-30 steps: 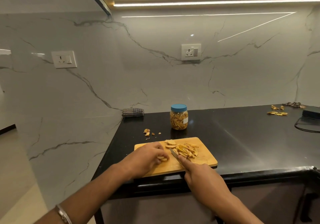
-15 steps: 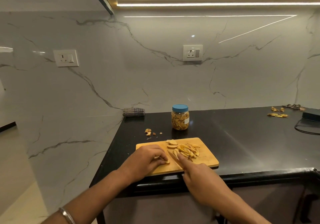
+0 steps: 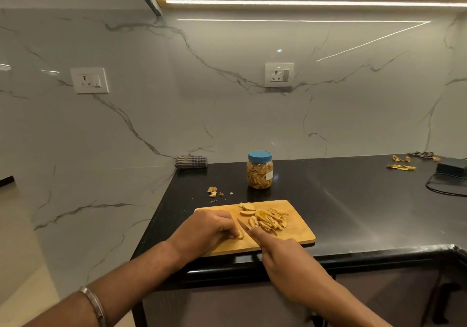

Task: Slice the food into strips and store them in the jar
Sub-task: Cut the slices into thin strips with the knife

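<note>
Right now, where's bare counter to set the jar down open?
Free: the black counter right of the cutting board, up to the cable. Crowded: the board, with both hands, knife and strips; scraps lie behind it, left of the jar.

Pale yellow strips (image 3: 271,220) lie heaped on the wooden cutting board (image 3: 298,233), uncut slices (image 3: 247,209) just behind; the blue-lidded jar (image 3: 259,169) stands upright beyond, seemingly nearly full.

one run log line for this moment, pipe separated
step: slicing | left hand: holds pale food piece on wooden cutting board | right hand: grips knife | blue-lidded clear jar: lid on
</note>
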